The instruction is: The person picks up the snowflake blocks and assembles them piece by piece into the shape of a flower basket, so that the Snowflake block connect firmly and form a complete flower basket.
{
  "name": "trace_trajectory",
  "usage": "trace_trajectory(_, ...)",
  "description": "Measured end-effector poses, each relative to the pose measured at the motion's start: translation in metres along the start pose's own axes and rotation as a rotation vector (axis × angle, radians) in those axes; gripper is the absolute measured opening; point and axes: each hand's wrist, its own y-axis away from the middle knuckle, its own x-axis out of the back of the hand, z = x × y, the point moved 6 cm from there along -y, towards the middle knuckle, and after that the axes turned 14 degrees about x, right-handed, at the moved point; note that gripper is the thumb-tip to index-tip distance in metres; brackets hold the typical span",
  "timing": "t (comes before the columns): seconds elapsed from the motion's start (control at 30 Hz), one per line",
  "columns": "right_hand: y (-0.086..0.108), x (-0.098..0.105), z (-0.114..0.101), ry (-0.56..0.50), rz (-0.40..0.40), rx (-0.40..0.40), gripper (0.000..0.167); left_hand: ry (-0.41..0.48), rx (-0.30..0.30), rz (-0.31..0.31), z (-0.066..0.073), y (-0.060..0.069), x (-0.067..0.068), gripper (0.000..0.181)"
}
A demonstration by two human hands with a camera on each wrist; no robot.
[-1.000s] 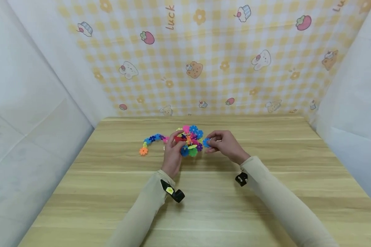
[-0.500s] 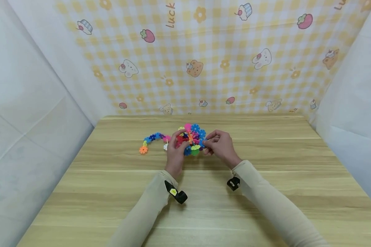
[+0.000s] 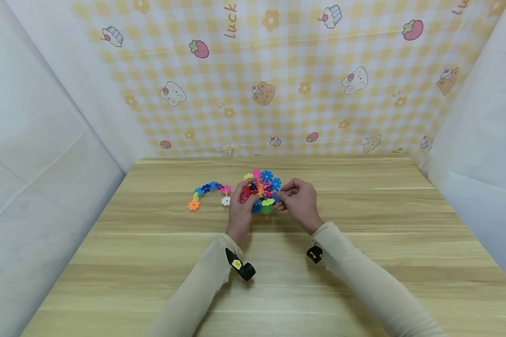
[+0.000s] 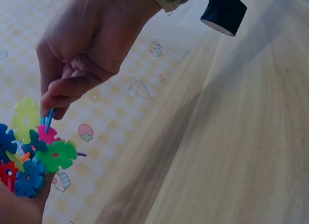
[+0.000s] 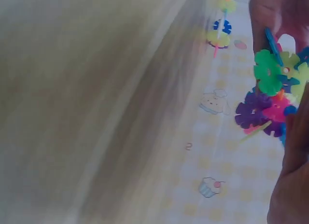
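Note:
My left hand (image 3: 239,213) grips a cluster of multicoloured snowflake building discs (image 3: 266,176) from its left side, thumb in front. At the cluster's right side, my right hand (image 3: 302,201) pinches a blue disc (image 4: 49,121) between thumb and fingertips. That blue disc is edge-on in the left wrist view, against the cluster near a pink and a green disc (image 4: 58,155); whether it is slotted in, I cannot tell. Purple discs (image 5: 253,109) show on the cluster in the right wrist view. The fingers partly hide the cluster.
Left of the cluster, a curved chain of joined discs (image 3: 206,188) lies on the wooden table (image 3: 278,281), with an orange disc (image 3: 193,205) at one end and a white disc (image 3: 226,201) at the other. A yellow checked cloth (image 3: 219,93) hangs behind the table.
My right hand has moved left, bringing the blue disc from beside the cluster up against it. The left hand and cluster have shifted slightly right. The chain has stayed on the table.

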Motion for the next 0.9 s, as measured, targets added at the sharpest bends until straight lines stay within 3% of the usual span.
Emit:
trace_trajectory(0.17, 0.000, 0.001, 0.003, -0.070, 0.029, -0.001, 0.013, -0.002, -0.008, -0.012, 0.002, 0.002, -0.002, 0.041)
trace_trajectory(0.33, -0.002, 0.004, 0.009, -0.046, -0.030, -0.043, 0.014, -0.033, 0.014, -0.045, -0.001, 0.000, -0.003, 0.044)
trace_trajectory(0.43, -0.003, 0.008, 0.012, -0.022, -0.077, -0.083, 0.014, -0.098, 0.045, -0.069, -0.004, -0.003, -0.004, 0.048)
trace_trajectory(0.63, -0.004, 0.019, 0.020, 0.033, -0.156, -0.127, 0.020, -0.307, 0.110, -0.132, -0.011, -0.003, -0.008, 0.064)
trace_trajectory(0.77, -0.002, 0.028, 0.030, 0.064, -0.177, -0.146, 0.024, -0.498, 0.089, -0.139, -0.010, 0.001, -0.013, 0.073)
trace_trajectory(0.9, 0.000, 0.036, 0.040, 0.060, -0.207, -0.175, 0.027, -0.624, 0.066, -0.155, -0.009, 0.005, -0.017, 0.079)
